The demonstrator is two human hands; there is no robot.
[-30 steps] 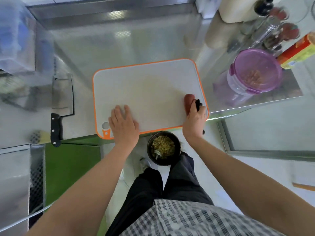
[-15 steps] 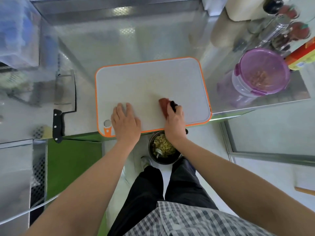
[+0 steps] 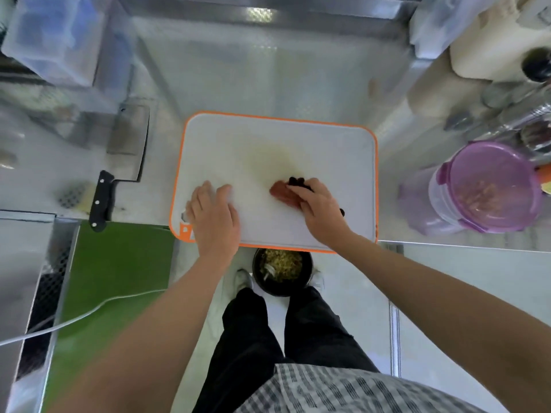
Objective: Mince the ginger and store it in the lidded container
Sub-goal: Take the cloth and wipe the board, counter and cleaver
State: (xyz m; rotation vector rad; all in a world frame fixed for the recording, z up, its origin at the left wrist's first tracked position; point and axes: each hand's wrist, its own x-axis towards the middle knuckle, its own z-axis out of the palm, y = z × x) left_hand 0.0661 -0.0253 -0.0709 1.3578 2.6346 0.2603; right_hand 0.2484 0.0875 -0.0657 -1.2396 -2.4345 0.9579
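Note:
A white cutting board [image 3: 298,138] with an orange rim lies on the steel counter. My left hand [image 3: 214,216] presses flat on its near left corner. My right hand [image 3: 319,207] grips a reddish scraper [image 3: 281,192] with a black handle, its blade flat on the board near the middle. A faint yellowish stain marks the board above the scraper. A clear container with a purple lid [image 3: 489,186] stands on the counter to the right, closed, with pale bits inside. Below the board's near edge, a black bin [image 3: 281,271] on the floor holds minced scraps.
A cleaver [image 3: 119,162] with a black handle lies on the counter left of the board. Bottles and jars [image 3: 524,120] crowd the far right. A translucent box [image 3: 56,37] sits far left. A green mat [image 3: 116,281] and a white cable lie on the floor at left.
My right hand has dragged the scraper leftward across the board, from its right edge to near the middle. My left hand has stayed on the near left corner.

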